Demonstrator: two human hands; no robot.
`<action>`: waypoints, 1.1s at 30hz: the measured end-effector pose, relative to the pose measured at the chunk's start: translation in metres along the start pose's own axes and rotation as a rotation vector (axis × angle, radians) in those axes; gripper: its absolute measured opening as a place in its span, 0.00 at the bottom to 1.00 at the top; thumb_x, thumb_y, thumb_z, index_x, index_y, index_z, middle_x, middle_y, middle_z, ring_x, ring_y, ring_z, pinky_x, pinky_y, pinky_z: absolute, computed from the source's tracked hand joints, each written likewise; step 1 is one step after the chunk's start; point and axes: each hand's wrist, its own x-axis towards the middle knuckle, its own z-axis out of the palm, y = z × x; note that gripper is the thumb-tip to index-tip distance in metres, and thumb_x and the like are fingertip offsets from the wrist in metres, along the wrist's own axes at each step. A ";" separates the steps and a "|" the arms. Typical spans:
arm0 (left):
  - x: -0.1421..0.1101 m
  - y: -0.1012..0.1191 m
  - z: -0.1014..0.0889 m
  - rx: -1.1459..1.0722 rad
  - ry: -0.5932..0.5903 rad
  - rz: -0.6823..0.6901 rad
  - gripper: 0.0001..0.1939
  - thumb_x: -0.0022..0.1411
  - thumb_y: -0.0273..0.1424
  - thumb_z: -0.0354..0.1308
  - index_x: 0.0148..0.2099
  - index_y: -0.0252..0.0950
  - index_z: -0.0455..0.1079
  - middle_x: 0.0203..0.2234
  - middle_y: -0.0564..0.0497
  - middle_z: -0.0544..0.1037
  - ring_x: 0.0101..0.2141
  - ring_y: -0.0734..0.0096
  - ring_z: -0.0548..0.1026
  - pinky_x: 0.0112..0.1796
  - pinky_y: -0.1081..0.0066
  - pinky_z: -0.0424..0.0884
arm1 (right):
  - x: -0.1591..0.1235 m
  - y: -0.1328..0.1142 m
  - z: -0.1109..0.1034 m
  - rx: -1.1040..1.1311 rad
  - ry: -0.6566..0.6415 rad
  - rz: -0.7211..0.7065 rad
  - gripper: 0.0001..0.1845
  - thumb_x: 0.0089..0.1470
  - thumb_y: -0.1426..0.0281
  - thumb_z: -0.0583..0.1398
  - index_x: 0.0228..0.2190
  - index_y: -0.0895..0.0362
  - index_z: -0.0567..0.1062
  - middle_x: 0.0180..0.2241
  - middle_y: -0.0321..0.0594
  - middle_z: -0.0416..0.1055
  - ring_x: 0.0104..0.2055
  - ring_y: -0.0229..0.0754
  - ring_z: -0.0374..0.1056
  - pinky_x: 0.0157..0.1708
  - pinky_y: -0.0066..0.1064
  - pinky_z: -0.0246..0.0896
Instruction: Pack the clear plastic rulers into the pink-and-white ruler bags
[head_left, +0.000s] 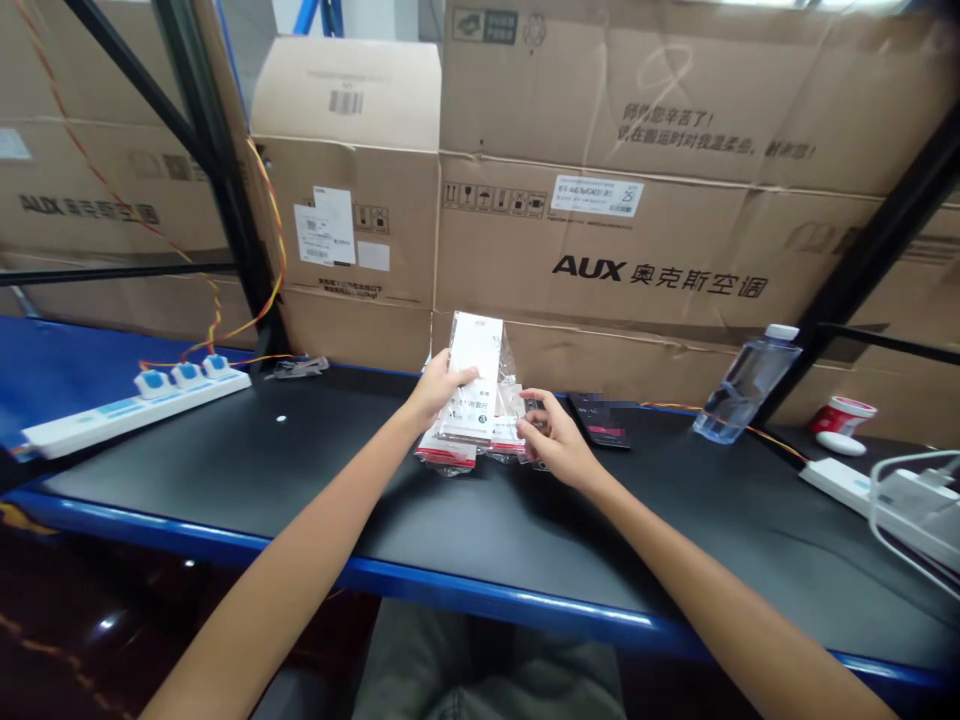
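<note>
My left hand [436, 390] grips a clear plastic bag [501, 385] by its upper left side, holding it up off the black tabletop [240, 465]. A white card or leaflet [475, 350] stands upright inside the bag, and red-edged packets [444, 456] show at its lower end. My right hand [551, 436] pinches the bag's right side between thumb and fingers. A dark phone [598, 420] lies just beyond my right hand, its screen blurred.
Cardboard AUX boxes [600, 240] are stacked along the back of the bench. A white power strip [135, 410] with blue plugs sits at left, and another [840, 485] at right. A water bottle [748, 385], a red-and-white cup [844, 415] and red-yellow wires [251, 260] are nearby.
</note>
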 end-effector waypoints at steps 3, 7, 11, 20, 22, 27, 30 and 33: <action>0.000 0.002 0.000 -0.044 0.028 -0.012 0.19 0.51 0.28 0.67 0.46 0.33 0.69 0.39 0.44 0.80 0.36 0.61 0.79 0.38 0.63 0.76 | 0.000 -0.001 0.000 -0.002 0.016 0.002 0.20 0.60 0.62 0.58 0.53 0.50 0.61 0.28 0.28 0.64 0.20 0.34 0.64 0.22 0.28 0.61; 0.000 0.005 0.000 -0.088 0.076 -0.028 0.17 0.51 0.26 0.64 0.45 0.34 0.69 0.35 0.46 0.80 0.33 0.64 0.78 0.36 0.64 0.77 | 0.000 -0.002 0.000 0.001 0.024 0.009 0.20 0.60 0.62 0.58 0.53 0.50 0.62 0.28 0.28 0.64 0.20 0.34 0.64 0.22 0.29 0.62; 0.003 0.005 -0.002 -0.118 0.123 -0.043 0.15 0.52 0.26 0.62 0.44 0.34 0.68 0.33 0.48 0.79 0.32 0.64 0.78 0.35 0.64 0.77 | 0.000 -0.004 0.000 -0.021 0.020 -0.004 0.20 0.59 0.64 0.58 0.52 0.51 0.63 0.27 0.28 0.64 0.20 0.34 0.64 0.22 0.29 0.62; 0.006 0.005 -0.009 -0.132 0.239 -0.032 0.12 0.53 0.28 0.59 0.41 0.37 0.64 0.30 0.51 0.76 0.30 0.65 0.77 0.34 0.65 0.76 | -0.003 -0.010 0.001 -0.023 0.045 0.000 0.18 0.56 0.69 0.57 0.49 0.52 0.66 0.22 0.26 0.62 0.19 0.35 0.61 0.23 0.28 0.62; 0.006 0.006 -0.010 -0.119 0.237 -0.022 0.12 0.53 0.28 0.59 0.41 0.37 0.64 0.30 0.51 0.76 0.30 0.66 0.77 0.34 0.66 0.75 | -0.003 -0.011 0.001 -0.039 0.053 -0.010 0.18 0.55 0.70 0.57 0.49 0.52 0.67 0.21 0.26 0.62 0.19 0.34 0.61 0.23 0.28 0.61; 0.003 0.005 -0.007 -0.041 0.113 -0.004 0.15 0.52 0.28 0.61 0.43 0.36 0.68 0.34 0.49 0.78 0.33 0.65 0.77 0.34 0.67 0.74 | -0.003 -0.011 0.001 -0.064 0.075 -0.035 0.16 0.56 0.69 0.57 0.47 0.53 0.68 0.22 0.27 0.62 0.20 0.35 0.62 0.24 0.29 0.60; -0.001 0.001 0.001 0.009 0.004 -0.010 0.15 0.51 0.28 0.63 0.43 0.34 0.69 0.35 0.48 0.79 0.34 0.65 0.77 0.34 0.68 0.73 | -0.002 -0.011 0.002 -0.072 0.119 -0.045 0.16 0.58 0.65 0.57 0.49 0.52 0.67 0.26 0.29 0.65 0.20 0.35 0.63 0.23 0.29 0.60; -0.007 -0.004 0.011 0.051 -0.073 -0.010 0.16 0.51 0.28 0.65 0.44 0.34 0.70 0.38 0.47 0.79 0.36 0.65 0.77 0.37 0.68 0.72 | 0.000 -0.009 0.002 -0.106 0.194 -0.029 0.16 0.58 0.61 0.59 0.47 0.52 0.66 0.28 0.31 0.69 0.21 0.36 0.66 0.24 0.30 0.62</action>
